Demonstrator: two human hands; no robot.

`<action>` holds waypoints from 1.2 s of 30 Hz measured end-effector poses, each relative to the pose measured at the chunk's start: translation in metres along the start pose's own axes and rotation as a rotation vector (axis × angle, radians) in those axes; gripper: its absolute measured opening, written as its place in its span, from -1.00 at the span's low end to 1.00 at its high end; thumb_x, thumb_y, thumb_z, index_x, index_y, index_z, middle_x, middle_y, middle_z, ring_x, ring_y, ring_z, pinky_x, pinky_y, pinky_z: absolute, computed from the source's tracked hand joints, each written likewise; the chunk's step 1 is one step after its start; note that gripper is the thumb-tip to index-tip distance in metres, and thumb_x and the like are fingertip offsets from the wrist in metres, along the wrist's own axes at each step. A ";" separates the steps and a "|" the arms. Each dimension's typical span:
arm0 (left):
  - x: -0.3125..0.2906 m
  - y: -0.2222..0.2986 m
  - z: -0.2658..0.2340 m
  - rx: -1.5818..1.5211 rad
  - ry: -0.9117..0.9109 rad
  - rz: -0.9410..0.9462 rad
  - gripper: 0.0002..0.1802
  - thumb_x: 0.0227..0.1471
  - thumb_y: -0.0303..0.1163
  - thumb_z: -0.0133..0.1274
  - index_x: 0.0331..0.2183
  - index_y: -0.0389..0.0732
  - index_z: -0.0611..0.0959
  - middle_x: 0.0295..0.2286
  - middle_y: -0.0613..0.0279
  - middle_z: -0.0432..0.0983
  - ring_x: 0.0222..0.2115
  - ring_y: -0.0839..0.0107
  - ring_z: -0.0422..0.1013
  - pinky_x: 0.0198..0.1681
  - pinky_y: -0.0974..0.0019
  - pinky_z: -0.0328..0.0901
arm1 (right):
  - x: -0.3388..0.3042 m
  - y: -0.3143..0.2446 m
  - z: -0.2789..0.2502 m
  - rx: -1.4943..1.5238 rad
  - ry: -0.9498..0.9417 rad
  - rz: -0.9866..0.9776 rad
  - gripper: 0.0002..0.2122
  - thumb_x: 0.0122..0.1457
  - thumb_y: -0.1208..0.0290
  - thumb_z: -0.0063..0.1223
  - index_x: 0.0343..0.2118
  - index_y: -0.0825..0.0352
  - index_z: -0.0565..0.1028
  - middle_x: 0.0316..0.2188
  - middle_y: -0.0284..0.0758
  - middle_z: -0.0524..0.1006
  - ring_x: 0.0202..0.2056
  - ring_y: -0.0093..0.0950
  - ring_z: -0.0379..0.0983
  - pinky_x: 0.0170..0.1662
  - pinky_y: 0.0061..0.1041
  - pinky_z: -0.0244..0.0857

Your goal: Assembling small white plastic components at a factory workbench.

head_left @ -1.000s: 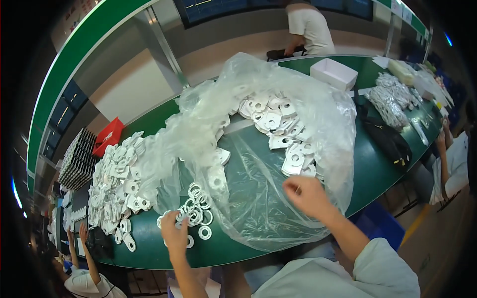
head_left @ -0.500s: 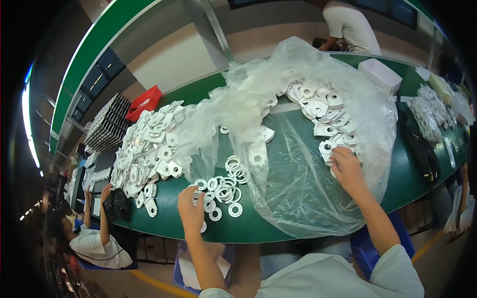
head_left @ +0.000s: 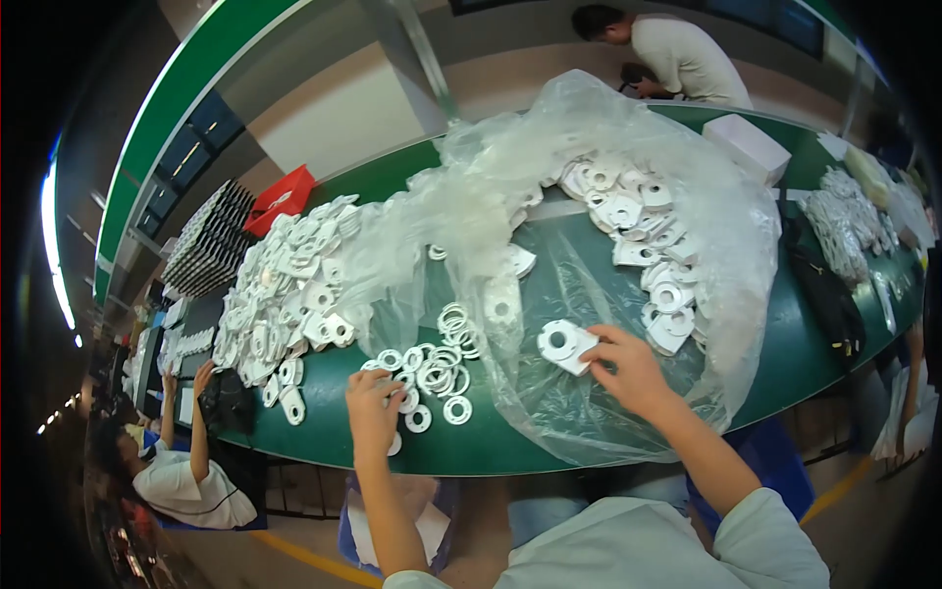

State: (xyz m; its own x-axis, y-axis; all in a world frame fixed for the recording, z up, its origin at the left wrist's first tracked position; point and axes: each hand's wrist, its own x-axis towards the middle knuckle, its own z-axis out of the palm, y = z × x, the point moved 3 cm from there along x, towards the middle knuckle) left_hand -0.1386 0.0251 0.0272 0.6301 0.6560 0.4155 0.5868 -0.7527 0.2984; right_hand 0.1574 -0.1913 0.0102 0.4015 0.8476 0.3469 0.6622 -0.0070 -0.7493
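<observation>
My right hand (head_left: 631, 373) pinches the edge of a flat white plastic part with a round hole (head_left: 566, 346), held over the clear plastic sheet. At the left, my left hand (head_left: 373, 407) has its fingers curled together at the edge of a loose heap of white rings (head_left: 432, 371). Whether a ring sits between those fingertips is hidden. More white holed parts (head_left: 669, 299) lie in a curved pile inside the clear plastic sheet (head_left: 599, 422), beyond my right hand.
A big heap of white parts (head_left: 285, 275) covers the table's left side, near stacked dark trays (head_left: 208, 240) and a red bin (head_left: 282, 199). At right are a white box (head_left: 748, 147) and a black bag (head_left: 827, 304). Co-workers sit at left (head_left: 191, 486) and far side (head_left: 687, 59).
My right hand has come left and nearer from the right-hand pile, bringing one white holed part with it. My left hand's fingers have drawn together beside the rings.
</observation>
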 end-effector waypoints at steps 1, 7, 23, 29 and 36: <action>-0.002 0.004 -0.004 -0.011 -0.003 0.007 -0.77 -0.35 -0.56 0.21 -0.45 -0.22 0.66 -0.34 0.17 0.49 -0.21 0.16 0.32 -0.15 0.20 0.24 | -0.001 -0.004 0.001 -0.010 0.005 0.007 -0.85 -0.13 0.63 0.09 -0.44 0.31 0.56 -0.12 -0.21 0.45 -0.25 -0.31 0.47 -0.20 -0.45 0.34; -0.005 0.102 -0.015 -0.238 0.262 0.241 -0.75 -0.34 -0.63 0.20 -0.45 -0.19 0.66 -0.41 0.24 0.53 -0.35 0.21 0.38 -0.28 0.25 0.28 | -0.011 -0.027 0.013 0.038 -0.127 -0.053 -0.84 -0.15 0.63 0.12 -0.44 0.29 0.57 -0.18 -0.24 0.47 -0.30 -0.36 0.46 -0.26 -0.47 0.35; -0.015 0.157 0.016 -0.220 0.214 0.407 -0.66 -0.39 -0.64 0.22 -0.40 -0.16 0.67 -0.33 0.31 0.53 -0.32 0.26 0.37 -0.33 0.30 0.31 | -0.049 -0.041 0.053 1.643 -0.243 0.798 -0.68 0.24 0.50 -0.33 0.05 0.43 0.19 -0.17 0.05 0.44 -0.29 -0.28 0.52 -0.22 -0.40 0.45; -0.023 0.153 0.011 -0.145 0.109 0.531 -0.60 -0.45 -0.63 0.16 -0.37 -0.16 0.66 -0.32 0.31 0.51 -0.34 0.28 0.39 -0.35 0.29 0.31 | -0.057 -0.040 0.053 1.649 -0.354 0.793 -0.67 0.22 0.52 -0.31 0.06 0.44 0.19 -0.20 0.06 0.46 -0.30 -0.29 0.52 -0.19 -0.39 0.44; -0.023 0.157 -0.010 -0.076 0.008 0.777 -0.59 -0.42 -0.53 0.10 -0.33 -0.20 0.63 -0.31 0.29 0.50 -0.35 0.32 0.39 -0.38 0.30 0.31 | -0.057 -0.032 0.044 1.606 -0.556 0.708 -0.66 0.22 0.50 -0.31 0.06 0.43 0.20 -0.19 0.07 0.45 -0.26 -0.28 0.51 -0.17 -0.35 0.43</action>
State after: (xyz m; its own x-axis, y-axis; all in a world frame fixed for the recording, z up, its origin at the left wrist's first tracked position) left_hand -0.0657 -0.1092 0.0730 0.8421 -0.0608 0.5358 -0.0576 -0.9981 -0.0228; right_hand 0.0850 -0.2160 -0.0102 -0.1492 0.9704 -0.1898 -0.8219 -0.2284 -0.5219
